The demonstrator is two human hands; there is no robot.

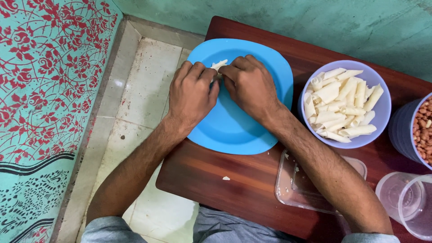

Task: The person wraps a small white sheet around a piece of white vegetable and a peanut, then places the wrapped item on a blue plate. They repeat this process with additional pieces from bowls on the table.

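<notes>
Your left hand (191,94) and right hand (249,85) pinch one pale penne piece (219,65) between closed fingertips, above the blue plate (234,130) at the frame's upper centre. Both wrists angle inward, knuckles up. At right, a lavender bowl (382,112) holds more penne; a bowl of beans (423,130) sits at the edge; clear tubs lie lower right.

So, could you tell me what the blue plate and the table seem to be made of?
Blue plate: probably plastic, with a smooth, evenly coloured, softly glossy surface. Table: looks like reddish-brown wood or wood-look laminate, with streaky grain and a polished sheen; which of the two is unclear.
</notes>
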